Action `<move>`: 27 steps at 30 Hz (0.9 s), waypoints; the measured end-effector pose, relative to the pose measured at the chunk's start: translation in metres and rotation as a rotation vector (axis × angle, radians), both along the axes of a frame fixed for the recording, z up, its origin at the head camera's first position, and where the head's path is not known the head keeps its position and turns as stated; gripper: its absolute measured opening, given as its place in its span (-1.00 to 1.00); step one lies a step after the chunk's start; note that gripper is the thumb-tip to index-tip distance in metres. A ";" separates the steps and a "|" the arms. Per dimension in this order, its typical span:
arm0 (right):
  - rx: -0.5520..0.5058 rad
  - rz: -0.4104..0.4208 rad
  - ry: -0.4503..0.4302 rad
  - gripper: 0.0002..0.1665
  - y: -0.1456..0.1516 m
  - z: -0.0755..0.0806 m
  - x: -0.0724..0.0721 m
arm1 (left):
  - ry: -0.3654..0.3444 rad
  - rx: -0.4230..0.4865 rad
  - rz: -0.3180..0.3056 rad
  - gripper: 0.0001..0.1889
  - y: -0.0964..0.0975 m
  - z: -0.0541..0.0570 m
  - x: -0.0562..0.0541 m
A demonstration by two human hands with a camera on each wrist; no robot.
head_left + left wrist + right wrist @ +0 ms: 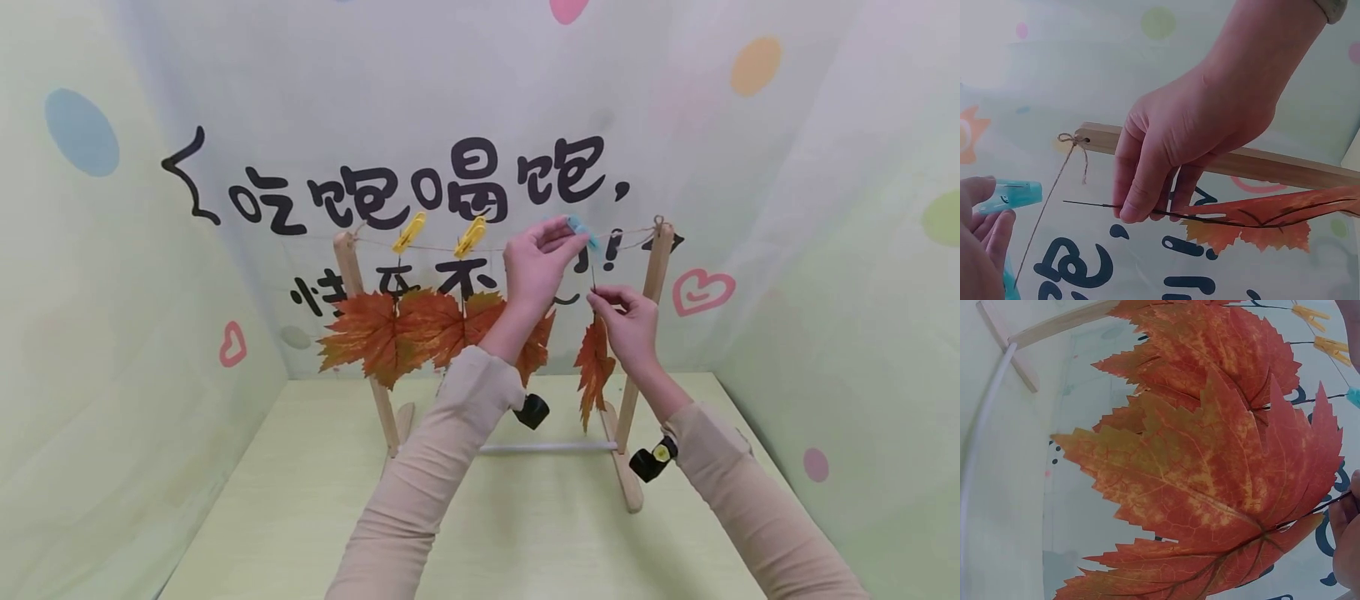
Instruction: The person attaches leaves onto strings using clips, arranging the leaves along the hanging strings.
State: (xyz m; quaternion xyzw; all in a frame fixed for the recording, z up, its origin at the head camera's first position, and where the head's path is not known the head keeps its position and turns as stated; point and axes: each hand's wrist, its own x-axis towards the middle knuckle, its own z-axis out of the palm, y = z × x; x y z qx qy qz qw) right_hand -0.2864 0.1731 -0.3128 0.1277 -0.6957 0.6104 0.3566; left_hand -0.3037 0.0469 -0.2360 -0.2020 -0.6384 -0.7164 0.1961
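High at the string's right part, my left hand (542,260) pinches a light blue clothespin (1017,193) between thumb and fingers. The clothespin's tip is close to the twine (1046,209). Just below and to the right, my right hand (630,327) pinches the thin dark stem (1088,204) of an orange-red maple leaf (595,367). That leaf hangs down, seen edge-on from the head; its broad face (1197,494) fills the right wrist view. The stem's free end points up towards the clothespin. A second blue clothespin (1354,397) on the twine is mostly hidden by my left hand in the head view.
Yellow clothespins (408,233) hold more maple leaves (378,333) on the twine to the left. The wooden frame's right post (654,262) stands beside my right hand. A white rod (551,448) joins the feet above the pale table (300,500). A printed backdrop (420,75) hangs behind.
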 end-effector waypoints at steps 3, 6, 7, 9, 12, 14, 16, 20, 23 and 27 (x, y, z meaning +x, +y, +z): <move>-0.001 0.006 0.002 -0.82 -0.004 0.008 0.008 | 0.020 0.017 0.020 -0.67 0.000 0.000 0.000; 0.004 0.003 0.005 -0.83 -0.005 0.011 0.010 | 0.039 0.015 0.034 -0.68 0.000 0.000 0.000; 0.004 0.001 0.008 -0.83 -0.005 0.011 0.009 | 0.048 0.007 0.041 -0.68 0.000 -0.001 -0.001; 0.006 -0.003 0.016 -0.83 -0.003 0.010 0.006 | 0.063 -0.016 0.065 -0.69 0.000 -0.001 -0.001; -0.007 -0.001 0.017 -0.82 0.002 0.006 -0.005 | 0.085 -0.039 0.096 -0.71 0.001 -0.002 -0.002; -0.016 -0.002 0.005 -0.80 0.004 0.003 -0.012 | 0.092 -0.049 0.112 -0.72 0.001 -0.003 -0.003; -0.030 0.003 -0.006 -0.79 0.006 0.002 -0.017 | 0.096 -0.046 0.114 -0.72 0.001 -0.004 -0.003; -0.052 0.009 -0.011 -0.79 0.003 0.010 -0.013 | 0.096 -0.034 0.113 -0.72 0.003 -0.005 -0.005; -0.058 0.003 -0.014 -0.78 -0.001 0.018 -0.007 | 0.092 -0.016 0.116 -0.72 0.004 -0.007 -0.006; -0.054 -0.008 -0.035 -0.76 -0.003 0.021 -0.006 | 0.089 0.003 0.131 -0.72 0.006 -0.008 -0.007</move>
